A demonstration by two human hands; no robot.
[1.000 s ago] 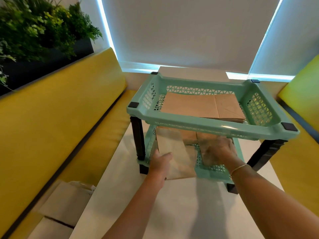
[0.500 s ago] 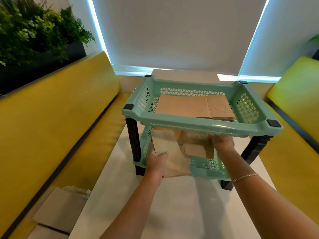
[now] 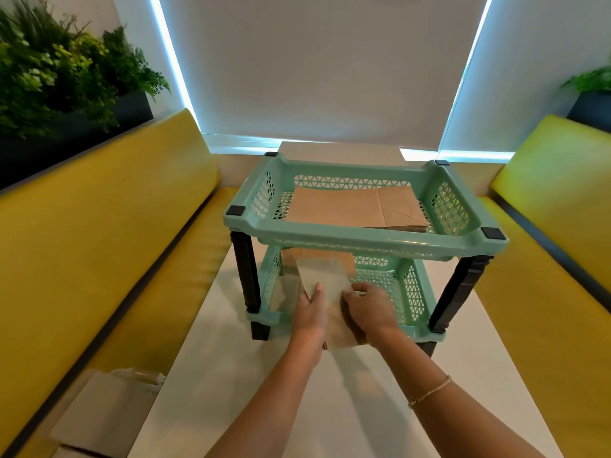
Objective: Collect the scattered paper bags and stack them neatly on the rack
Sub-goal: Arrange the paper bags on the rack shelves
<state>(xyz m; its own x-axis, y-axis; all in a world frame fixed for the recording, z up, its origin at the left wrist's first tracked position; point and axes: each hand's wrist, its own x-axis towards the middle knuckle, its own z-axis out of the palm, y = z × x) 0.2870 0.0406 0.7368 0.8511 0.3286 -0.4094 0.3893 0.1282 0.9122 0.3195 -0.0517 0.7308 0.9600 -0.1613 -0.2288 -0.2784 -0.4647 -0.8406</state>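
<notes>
A mint-green two-tier plastic rack (image 3: 363, 238) with dark legs stands on the white table (image 3: 330, 408). Its top tray holds a flat stack of brown paper bags (image 3: 347, 211). A small stack of brown paper bags (image 3: 325, 276) lies half inside the lower tray, its near end sticking out over the front rim. My left hand (image 3: 310, 314) presses on the left side of that stack. My right hand (image 3: 370, 309) grips its right edge, fingers on top. How many bags lie in the lower tray is hidden by the upper tray's rim.
Yellow padded benches (image 3: 99, 242) run along both sides of the table. More paper bags (image 3: 109, 411) lie on the left bench seat near the bottom left. Planters with green plants (image 3: 59, 74) sit behind the bench backs. A white blind covers the window ahead.
My right hand has come out from under the upper tray and moved left to the bags' right edge. The bags now lie straighter and more gathered between both hands.
</notes>
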